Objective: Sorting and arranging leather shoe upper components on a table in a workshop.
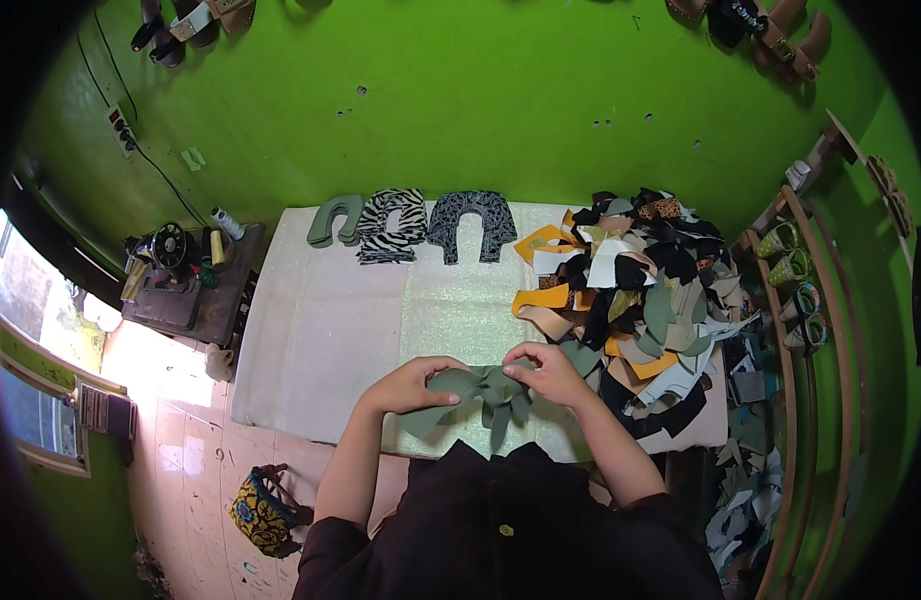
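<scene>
Several grey-green cut material pieces [498, 411] fan out between my hands, over the table's near edge. My left hand [417, 385] is closed on their left end, thumb on top. At the right, my right hand [548, 374] pinches their upper edge with thumb and fingers. Along the table's far side lie a stack of grey-green U-shaped pieces [325, 221], a stack of zebra-striped pieces [388, 243] and a dark patterned U-shaped stack [446, 236]. The fingertips under the held pieces are hidden.
A big heap of mixed scraps [620, 290] covers the right side of the pale table [325, 330]. A sewing machine [170, 247] stands at the left. A wooden rack with sandals [788, 262] is at the right. On the floor sits a patterned stool [264, 515].
</scene>
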Demonstrator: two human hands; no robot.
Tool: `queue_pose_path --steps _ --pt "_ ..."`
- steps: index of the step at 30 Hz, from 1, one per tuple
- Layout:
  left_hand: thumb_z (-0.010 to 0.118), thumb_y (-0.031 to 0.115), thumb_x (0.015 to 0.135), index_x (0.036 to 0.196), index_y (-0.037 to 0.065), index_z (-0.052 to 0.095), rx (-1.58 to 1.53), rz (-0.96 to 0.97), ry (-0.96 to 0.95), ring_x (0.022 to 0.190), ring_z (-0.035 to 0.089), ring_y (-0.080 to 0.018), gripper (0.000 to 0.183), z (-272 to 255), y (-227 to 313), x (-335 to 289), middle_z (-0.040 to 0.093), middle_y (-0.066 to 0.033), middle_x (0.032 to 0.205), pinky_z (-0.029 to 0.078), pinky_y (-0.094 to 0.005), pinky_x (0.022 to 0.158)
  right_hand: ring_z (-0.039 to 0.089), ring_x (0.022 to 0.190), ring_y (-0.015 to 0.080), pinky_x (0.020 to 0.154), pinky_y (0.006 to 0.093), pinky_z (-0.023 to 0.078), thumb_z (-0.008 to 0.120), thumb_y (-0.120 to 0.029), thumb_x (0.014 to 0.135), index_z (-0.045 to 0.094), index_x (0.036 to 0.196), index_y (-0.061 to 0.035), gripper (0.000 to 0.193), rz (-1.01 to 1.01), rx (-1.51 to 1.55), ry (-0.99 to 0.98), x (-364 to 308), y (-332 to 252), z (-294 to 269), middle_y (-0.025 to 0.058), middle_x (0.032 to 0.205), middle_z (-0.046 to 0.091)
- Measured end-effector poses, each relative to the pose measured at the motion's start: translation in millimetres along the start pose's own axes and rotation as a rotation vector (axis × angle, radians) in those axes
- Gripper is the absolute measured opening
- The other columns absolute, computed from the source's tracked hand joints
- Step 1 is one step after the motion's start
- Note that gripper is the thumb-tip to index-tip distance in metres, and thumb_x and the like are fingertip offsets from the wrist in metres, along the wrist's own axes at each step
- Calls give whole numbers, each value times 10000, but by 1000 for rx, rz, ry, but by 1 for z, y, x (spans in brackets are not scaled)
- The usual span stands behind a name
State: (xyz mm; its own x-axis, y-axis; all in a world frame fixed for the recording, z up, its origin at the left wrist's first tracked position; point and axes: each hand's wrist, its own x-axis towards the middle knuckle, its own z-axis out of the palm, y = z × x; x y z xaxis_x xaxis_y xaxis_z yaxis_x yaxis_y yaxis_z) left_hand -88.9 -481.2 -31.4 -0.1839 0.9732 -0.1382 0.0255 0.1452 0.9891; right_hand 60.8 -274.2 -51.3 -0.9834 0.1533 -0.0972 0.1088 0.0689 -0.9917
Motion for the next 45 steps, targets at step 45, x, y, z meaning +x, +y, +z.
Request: queue_pose_path --steps 45 --pt "664 103 786 915 11 623 254 -74 313 723 568 -123 164 -10 -29 6 633 -65 751 458 -272 690 478 654 50 586 210 390 648 -259 843 619 878 -43 220 218 -9 -249 17 66 37 -18 713 566"
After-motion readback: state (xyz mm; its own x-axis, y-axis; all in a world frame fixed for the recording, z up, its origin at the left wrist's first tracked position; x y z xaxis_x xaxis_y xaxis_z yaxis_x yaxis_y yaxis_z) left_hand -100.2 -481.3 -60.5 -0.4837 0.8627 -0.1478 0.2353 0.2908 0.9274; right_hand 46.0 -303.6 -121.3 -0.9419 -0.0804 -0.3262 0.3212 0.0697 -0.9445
